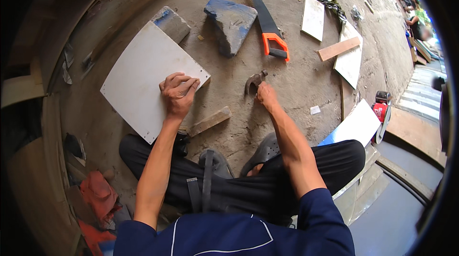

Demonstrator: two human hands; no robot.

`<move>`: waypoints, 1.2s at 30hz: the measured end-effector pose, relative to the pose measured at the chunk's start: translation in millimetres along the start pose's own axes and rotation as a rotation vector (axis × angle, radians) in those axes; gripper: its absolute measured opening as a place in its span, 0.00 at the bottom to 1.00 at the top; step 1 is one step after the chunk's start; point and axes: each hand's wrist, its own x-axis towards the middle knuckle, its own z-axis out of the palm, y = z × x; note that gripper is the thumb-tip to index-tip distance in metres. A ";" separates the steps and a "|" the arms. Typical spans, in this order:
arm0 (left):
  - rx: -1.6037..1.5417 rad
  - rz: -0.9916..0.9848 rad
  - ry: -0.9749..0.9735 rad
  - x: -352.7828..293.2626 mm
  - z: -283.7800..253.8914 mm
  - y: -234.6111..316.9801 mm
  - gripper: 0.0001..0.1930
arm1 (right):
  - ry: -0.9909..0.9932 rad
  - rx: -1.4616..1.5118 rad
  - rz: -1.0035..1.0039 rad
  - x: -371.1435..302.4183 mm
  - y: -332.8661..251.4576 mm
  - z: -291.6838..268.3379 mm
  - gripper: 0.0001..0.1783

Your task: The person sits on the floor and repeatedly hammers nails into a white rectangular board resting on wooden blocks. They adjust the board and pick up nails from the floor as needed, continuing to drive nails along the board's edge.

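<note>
A white board [138, 72] with small dark holes or nail heads at its corners lies at my left, its far edge by a grey block [171, 25]. My left hand [179, 94] rests over the board close to its right corner, thumb and fingertips pinched together; whatever is between them is too small to make out. In my right hand [266, 96] is a claw hammer [254, 80], gripped close below its head and held to the right of the board. Most of the hammer's handle is hidden by the hand and forearm. A short wooden strip [210, 121] sits beside the board's near right edge.
Beyond my hands lie a blue-stained concrete block [230, 21] and a handsaw [270, 31] with an orange handle. White offcuts [313, 17] and a brown wood strip [339, 49] are at the right, with a red and silver tool [381, 114] nearer. Orange cloth [99, 196] lies at lower left.
</note>
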 end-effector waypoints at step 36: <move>-0.047 0.022 0.015 -4.2 5.7 -4.2 0.05 | -0.525 0.264 0.216 29.3 -131.8 -180.4 0.18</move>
